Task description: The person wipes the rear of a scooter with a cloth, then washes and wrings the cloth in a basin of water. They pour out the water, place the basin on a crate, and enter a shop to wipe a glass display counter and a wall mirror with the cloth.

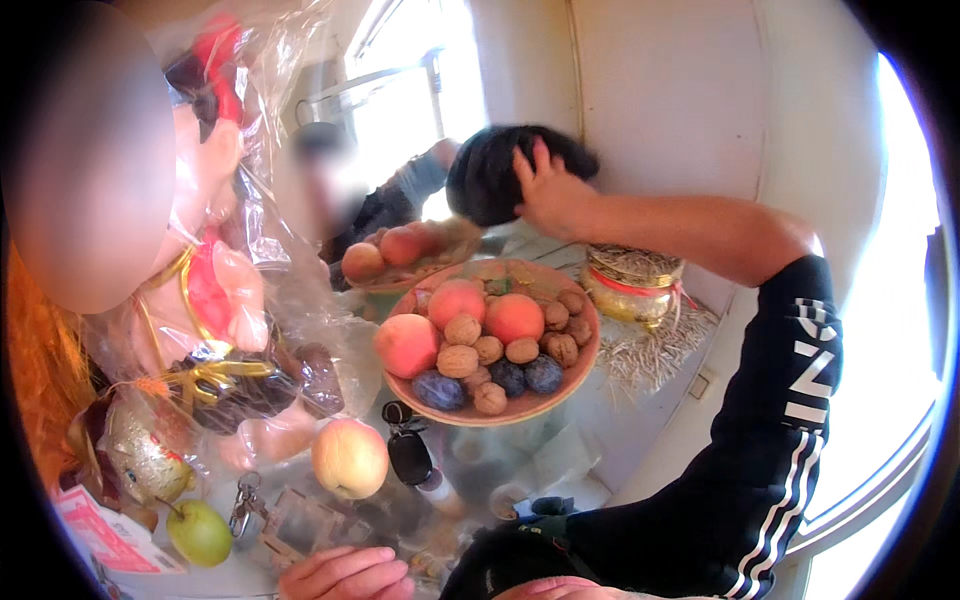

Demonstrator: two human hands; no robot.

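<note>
My right hand (552, 190) reaches far forward and presses a bunched, soft black thing (490, 180), which looks like cloth, against the mirror (660, 90). Its fingers are spread over the black thing, whose exact kind I cannot make out. Below it stands a round bowl (590, 370) with peaches (408, 346), walnuts (457, 361) and dark plums (543, 374). Close to the lower edge, my left hand (345, 575) has its fingers stretched out side by side, with nothing visible in them. Near it lie a peach (350, 458) and a green pear (199, 533).
At left sits a large doll (215, 290) wrapped in clear plastic. A gold pot (630, 290) with a red ribbon stands behind the bowl. Black key fob (410, 458), metal clip (245, 503) and pink paper (115, 535) lie on the glass top. The mirror reflects the bowl and a person.
</note>
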